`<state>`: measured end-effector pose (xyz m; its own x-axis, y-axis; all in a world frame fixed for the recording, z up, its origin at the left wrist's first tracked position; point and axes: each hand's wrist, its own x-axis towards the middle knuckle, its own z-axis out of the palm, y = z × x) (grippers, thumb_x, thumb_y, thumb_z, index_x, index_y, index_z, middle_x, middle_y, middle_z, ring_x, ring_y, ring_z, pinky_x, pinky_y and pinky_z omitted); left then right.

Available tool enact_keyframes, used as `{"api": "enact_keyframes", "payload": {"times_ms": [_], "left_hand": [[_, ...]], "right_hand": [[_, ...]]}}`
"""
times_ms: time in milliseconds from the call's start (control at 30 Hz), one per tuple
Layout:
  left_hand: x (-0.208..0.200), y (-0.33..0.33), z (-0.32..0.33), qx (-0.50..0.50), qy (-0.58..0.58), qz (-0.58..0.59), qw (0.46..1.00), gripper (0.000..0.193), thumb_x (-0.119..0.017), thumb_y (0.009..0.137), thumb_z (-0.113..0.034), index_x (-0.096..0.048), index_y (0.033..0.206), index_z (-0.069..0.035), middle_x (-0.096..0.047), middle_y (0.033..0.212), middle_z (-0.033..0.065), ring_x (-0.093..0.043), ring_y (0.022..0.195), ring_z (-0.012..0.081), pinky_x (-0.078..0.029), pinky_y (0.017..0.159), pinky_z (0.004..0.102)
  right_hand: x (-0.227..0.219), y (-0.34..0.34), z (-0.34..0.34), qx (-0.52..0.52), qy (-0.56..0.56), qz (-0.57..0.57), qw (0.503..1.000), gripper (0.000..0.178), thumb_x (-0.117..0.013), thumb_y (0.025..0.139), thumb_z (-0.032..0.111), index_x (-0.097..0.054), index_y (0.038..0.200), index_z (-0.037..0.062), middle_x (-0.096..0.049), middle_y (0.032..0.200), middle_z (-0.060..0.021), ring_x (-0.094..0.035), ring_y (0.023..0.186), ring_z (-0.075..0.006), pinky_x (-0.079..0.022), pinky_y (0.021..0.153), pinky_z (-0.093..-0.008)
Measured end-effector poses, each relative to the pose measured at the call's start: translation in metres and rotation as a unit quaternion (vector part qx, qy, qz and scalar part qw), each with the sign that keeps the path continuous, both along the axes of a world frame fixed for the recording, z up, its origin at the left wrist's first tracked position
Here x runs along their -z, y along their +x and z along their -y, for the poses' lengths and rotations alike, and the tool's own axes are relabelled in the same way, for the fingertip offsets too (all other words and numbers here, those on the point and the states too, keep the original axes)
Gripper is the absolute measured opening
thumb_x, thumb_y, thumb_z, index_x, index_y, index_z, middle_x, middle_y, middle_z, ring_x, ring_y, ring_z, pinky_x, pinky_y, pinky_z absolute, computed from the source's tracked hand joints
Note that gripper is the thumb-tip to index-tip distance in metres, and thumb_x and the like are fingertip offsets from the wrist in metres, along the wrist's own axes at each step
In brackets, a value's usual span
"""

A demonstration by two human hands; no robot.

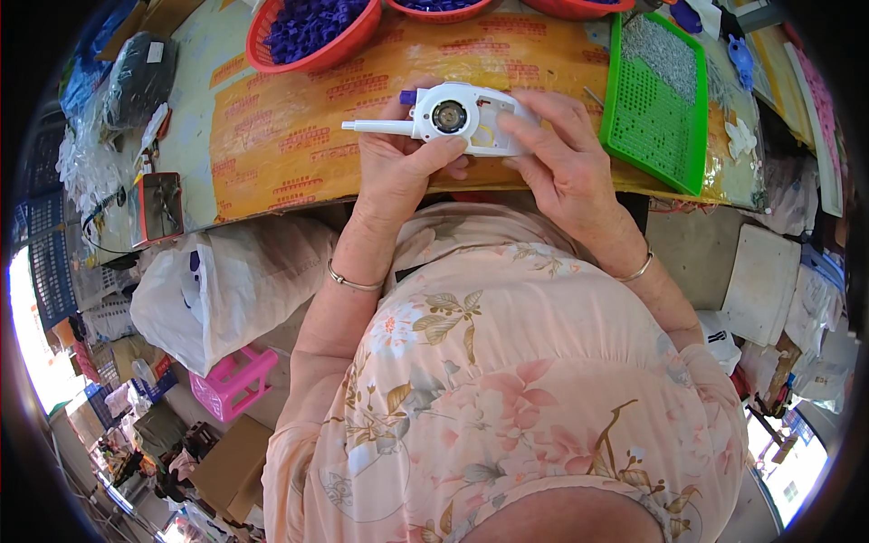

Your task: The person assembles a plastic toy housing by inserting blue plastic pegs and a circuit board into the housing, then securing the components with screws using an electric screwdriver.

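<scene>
Over the near part of the table I hold a white plastic housing (489, 133) with a round dark speaker-like disc (449, 116) set in its face. A white rod (380, 127) sticks out to the left from it, and a small purple piece (407, 97) shows at its upper left corner. My left hand (396, 172) is closed round the left part, thumb on the lower edge, other fingers mostly hidden behind. At the right end, my right hand (566, 154) has its fingers bent over the housing's face and its thumb below.
Red baskets (312, 65) with purple plastic parts stand at the table's far side. A green tray (615, 136) to the right holds many small metal pieces (661, 54). At left are a small red-sided box (161, 206), a white plastic bag (217, 290) and a pink stool (237, 385).
</scene>
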<state>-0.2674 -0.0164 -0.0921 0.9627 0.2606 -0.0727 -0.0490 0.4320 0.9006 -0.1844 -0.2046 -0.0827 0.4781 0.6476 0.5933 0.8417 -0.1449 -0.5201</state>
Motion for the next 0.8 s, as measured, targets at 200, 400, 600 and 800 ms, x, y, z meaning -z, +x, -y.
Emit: {"api": "enact_keyframes", "payload": {"times_ms": [200, 400, 600, 800], "left_hand": [[0.0, -0.004, 0.003, -0.005, 0.01, 0.01, 1.0, 0.073, -0.078, 0.069, -0.003, -0.041, 0.133, -0.001, -0.06, 0.113, 0.0113, -0.064, 0.091, 0.0197, -0.059, 0.066, 0.0304], [0.006, -0.006, 0.0, -0.011, 0.028, 0.042, 0.999, 0.061, -0.076, 0.068, 0.004, -0.051, 0.123, 0.003, -0.061, 0.113, 0.0107, -0.062, 0.099, 0.0189, -0.055, 0.079, 0.0326], [0.007, -0.011, -0.005, -0.021, 0.05, 0.029, 0.998, 0.05, -0.07, 0.063, 0.014, -0.061, 0.11, 0.003, -0.065, 0.104, 0.0089, -0.062, 0.097, 0.0172, -0.05, 0.087, 0.0315], [0.005, -0.017, -0.006, -0.054, 0.045, 0.032, 0.997, 0.05, -0.071, 0.061, 0.012, -0.062, 0.109, 0.001, -0.065, 0.104, 0.0086, -0.062, 0.096, 0.0181, -0.05, 0.088, 0.0333]], "right_hand": [[-0.002, 0.0, 0.001, 0.002, 0.025, -0.098, 0.995, 0.062, -0.071, 0.063, -0.007, -0.052, 0.121, 0.0073, -0.054, 0.119, -0.0144, -0.054, 0.106, -0.0327, -0.047, 0.088, -0.0396], [0.002, -0.002, 0.002, -0.002, 0.049, -0.163, 0.985, 0.057, -0.068, 0.069, -0.009, -0.052, 0.122, 0.0039, -0.053, 0.121, -0.0129, -0.054, 0.111, -0.0267, -0.046, 0.092, -0.034], [-0.002, -0.002, 0.002, -0.094, 0.16, -0.508, 0.841, 0.034, -0.059, 0.087, 0.003, -0.054, 0.121, -0.0019, -0.063, 0.105, -0.0046, -0.057, 0.095, -0.0092, -0.046, 0.086, -0.0239], [-0.006, -0.003, 0.002, -0.085, 0.165, -0.505, 0.843, 0.021, -0.06, 0.087, 0.005, -0.063, 0.106, -0.003, -0.066, 0.09, -0.0025, -0.058, 0.08, -0.0058, -0.048, 0.071, -0.0209]]}}
